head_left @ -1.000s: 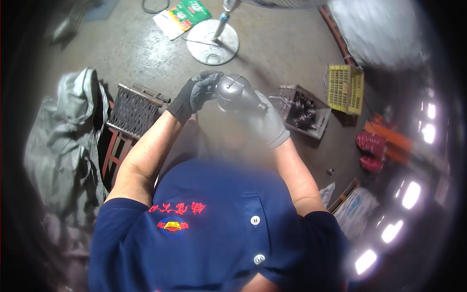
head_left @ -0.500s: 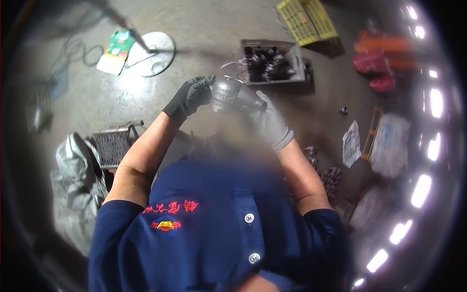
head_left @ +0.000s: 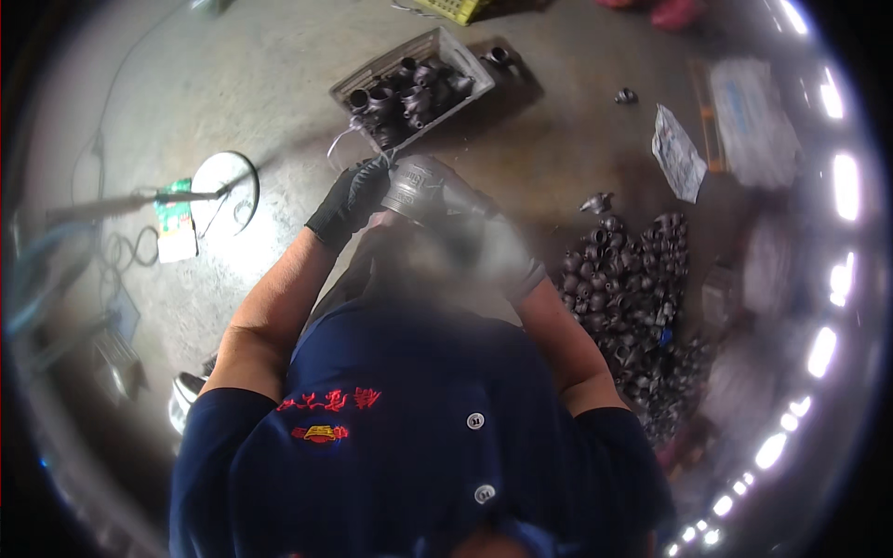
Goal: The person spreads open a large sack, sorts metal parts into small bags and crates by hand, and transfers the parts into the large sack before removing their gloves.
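Between my hands is a grey metal casting (head_left: 414, 189), rounded and wide at one end, with raised markings on its side. My left hand (head_left: 352, 200), in a dark glove, is closed at the wide end's left edge. A light grey glove covers my right hand (head_left: 502, 253), which is on the casting's narrower right side; blur hides most of its fingers. Just beyond the hands stands a grey crate (head_left: 462, 54) holding several dark metal castings (head_left: 409, 98). A white strip (head_left: 342, 144) hangs at its near left corner.
A large heap of castings (head_left: 623, 279) lies on the floor to the right. Single castings lie beside the crate (head_left: 499, 57) and farther right (head_left: 626, 96). A flat bag (head_left: 677, 153) and white sack (head_left: 755, 121) are at right. Left, a pole rises from a round base (head_left: 223, 191).
The view has shifted, so the crate now appears farther left and the casting heap at right shows more fully. Both hands remain on the casting, which has tilted a little.
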A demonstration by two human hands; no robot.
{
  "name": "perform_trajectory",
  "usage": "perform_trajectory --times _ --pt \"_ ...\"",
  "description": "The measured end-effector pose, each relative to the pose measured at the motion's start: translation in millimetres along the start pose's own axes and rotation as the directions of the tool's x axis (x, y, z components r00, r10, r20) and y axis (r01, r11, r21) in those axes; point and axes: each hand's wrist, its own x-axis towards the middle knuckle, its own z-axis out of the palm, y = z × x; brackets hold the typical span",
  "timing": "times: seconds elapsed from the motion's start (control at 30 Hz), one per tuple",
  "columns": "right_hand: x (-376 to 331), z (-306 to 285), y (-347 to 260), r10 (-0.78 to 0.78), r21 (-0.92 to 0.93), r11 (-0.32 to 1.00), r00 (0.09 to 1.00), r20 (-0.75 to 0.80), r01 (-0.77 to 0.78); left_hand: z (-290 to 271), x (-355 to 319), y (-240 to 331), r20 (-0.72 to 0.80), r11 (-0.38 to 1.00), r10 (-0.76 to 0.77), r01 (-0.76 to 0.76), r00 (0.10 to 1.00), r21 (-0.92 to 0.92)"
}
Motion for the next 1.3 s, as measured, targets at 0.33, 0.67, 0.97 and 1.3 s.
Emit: perform_trajectory --times 0.33,0.67,0.97,1.3 --pt "8.6 -94.3 -60.1 -0.125 -0.206 0.977 0.939 -0.321 0.059 49.7 106.3 26.9 0.195 0.826 -0.228 0.296 0.954 -0.480" --pt "-32.9 -149.8 -164.2 -0.231 -0.269 0.959 0.806 -0.545 0.093 137.9 271.7 1.6 0.438 0.968 -0.126 0.207 0.890 -0.142" --pt "-44.7 -299.3 -235.7 -0.113 -0.326 0.939 0.806 -0.581 -0.104 269.0 375.1 96.8 0.395 0.806 -0.522 0.589 0.756 -0.062" --pt "39.8 -412.9 -362.2 0.335 -0.132 0.916 0.905 -0.263 -0.378 291.1 473.6 55.9 0.115 0.714 -0.535 0.521 0.837 -0.468"
